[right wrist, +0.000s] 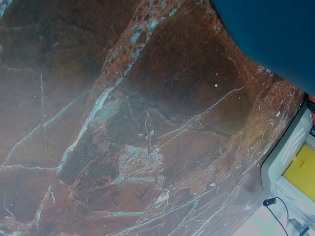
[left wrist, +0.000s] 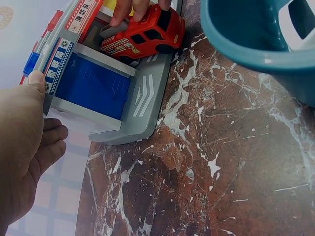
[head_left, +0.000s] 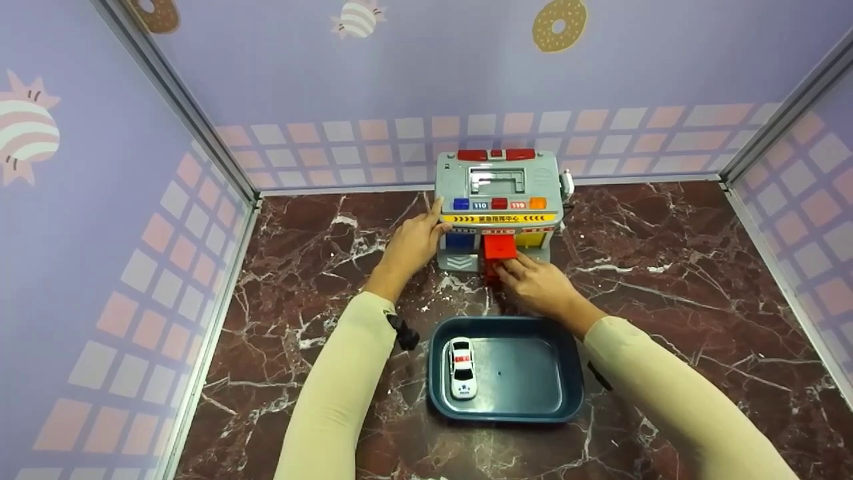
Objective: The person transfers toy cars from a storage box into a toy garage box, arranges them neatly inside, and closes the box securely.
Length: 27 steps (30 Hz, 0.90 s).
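A grey toy garage [head_left: 498, 180] with coloured lights and a carry handle stands against the back wall. At its left front corner is my left hand [head_left: 412, 245], with the index finger straight along the side and the thumb on the front edge. My right hand [head_left: 538, 287] grips a red toy fire truck [head_left: 500, 247] at the middle bay, where the truck lies partly inside. In the left wrist view, fingertips [left wrist: 140, 9] rest on the fire truck [left wrist: 142, 37], next to the blue door [left wrist: 91, 86]. The right wrist view does not show the right hand.
A dark teal tray [head_left: 506, 417] sits in front of the garage, with a white toy police car [head_left: 462, 370] at its left. Below is a dark red marbled tabletop [head_left: 666, 280]. Patterned lilac walls [head_left: 426, 73] enclose the back and sides.
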### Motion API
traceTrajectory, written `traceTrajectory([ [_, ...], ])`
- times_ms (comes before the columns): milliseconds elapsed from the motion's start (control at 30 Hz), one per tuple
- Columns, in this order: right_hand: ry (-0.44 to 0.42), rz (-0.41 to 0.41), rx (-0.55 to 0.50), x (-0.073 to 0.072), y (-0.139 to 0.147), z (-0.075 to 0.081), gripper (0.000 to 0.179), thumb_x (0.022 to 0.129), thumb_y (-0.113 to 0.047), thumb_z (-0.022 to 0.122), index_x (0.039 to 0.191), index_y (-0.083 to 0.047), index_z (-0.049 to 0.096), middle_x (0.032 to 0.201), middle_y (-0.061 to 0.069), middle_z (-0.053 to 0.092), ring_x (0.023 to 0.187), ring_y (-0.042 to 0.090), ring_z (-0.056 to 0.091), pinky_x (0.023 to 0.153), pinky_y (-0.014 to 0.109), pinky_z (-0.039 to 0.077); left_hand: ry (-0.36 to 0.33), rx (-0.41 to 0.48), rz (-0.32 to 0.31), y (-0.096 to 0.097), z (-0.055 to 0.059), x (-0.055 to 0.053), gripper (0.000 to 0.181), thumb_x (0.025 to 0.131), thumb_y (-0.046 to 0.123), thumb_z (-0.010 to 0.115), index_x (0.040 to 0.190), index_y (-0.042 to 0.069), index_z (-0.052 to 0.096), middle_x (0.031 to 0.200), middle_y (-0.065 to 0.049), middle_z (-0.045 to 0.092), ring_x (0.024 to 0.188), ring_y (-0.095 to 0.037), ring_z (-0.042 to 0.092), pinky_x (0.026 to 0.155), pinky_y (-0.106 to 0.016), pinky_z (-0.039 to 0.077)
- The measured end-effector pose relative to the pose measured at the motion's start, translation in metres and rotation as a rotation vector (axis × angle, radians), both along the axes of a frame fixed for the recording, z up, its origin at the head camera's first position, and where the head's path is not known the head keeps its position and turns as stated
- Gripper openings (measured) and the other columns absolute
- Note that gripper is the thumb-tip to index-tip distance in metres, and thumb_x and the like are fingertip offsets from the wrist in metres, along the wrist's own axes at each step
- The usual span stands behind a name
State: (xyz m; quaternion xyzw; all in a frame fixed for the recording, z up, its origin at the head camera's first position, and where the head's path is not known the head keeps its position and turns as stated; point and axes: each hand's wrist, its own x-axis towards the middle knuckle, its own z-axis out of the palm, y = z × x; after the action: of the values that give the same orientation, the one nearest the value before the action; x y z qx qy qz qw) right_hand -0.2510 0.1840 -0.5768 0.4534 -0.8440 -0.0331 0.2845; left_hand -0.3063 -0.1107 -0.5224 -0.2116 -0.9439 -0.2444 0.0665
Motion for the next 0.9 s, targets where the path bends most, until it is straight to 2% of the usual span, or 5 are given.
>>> traceTrajectory([
  [233,0.024,0.037,-0.035,-0.0021,0.0013,-0.003,0.036,0.089,-0.013,0.084,0.123,-0.002,0.08,0.113,0.017,0.076,0.108,0.04,0.076,0.083,0.047,0.069,-0.021,-0.005,0.012,0.0003,-0.0011,0.0003,0.068,0.115,0.043,0.052,0.172,0.009,0.04,0.119,-0.023,0.077,0.115,-0.048,0.075,0.105,-0.061,0.06],
  [500,0.125,0.076,-0.052,-0.0047,0.003,0.0002,0.026,0.097,-0.011,0.064,0.115,-0.004,0.081,0.112,0.013,0.076,0.101,0.038,0.074,0.08,0.045,0.066,-0.032,-0.014,0.018,-0.0012,-0.0008,-0.0008,0.067,0.115,0.042,0.051,0.173,0.01,0.038,0.123,-0.023,0.077,0.121,-0.048,0.073,0.11,-0.059,0.058],
  [733,0.115,0.069,-0.042,-0.0036,0.0041,0.0032,0.024,0.096,-0.015,0.062,0.11,-0.006,0.08,0.107,0.01,0.074,0.092,0.038,0.067,0.074,0.047,0.059,-0.016,-0.012,0.009,-0.0016,-0.0016,-0.0007,0.069,0.114,0.044,0.051,0.172,0.009,0.038,0.12,-0.023,0.077,0.118,-0.048,0.074,0.107,-0.06,0.059],
  [900,0.103,0.074,-0.035,-0.0038,0.005,0.0012,0.027,0.096,-0.016,0.062,0.111,-0.007,0.082,0.111,0.01,0.074,0.092,0.036,0.068,0.074,0.046,0.06,-0.021,-0.019,0.015,-0.0017,-0.0014,0.0001,0.069,0.115,0.044,0.051,0.173,0.009,0.038,0.123,-0.024,0.077,0.12,-0.048,0.074,0.108,-0.06,0.059],
])
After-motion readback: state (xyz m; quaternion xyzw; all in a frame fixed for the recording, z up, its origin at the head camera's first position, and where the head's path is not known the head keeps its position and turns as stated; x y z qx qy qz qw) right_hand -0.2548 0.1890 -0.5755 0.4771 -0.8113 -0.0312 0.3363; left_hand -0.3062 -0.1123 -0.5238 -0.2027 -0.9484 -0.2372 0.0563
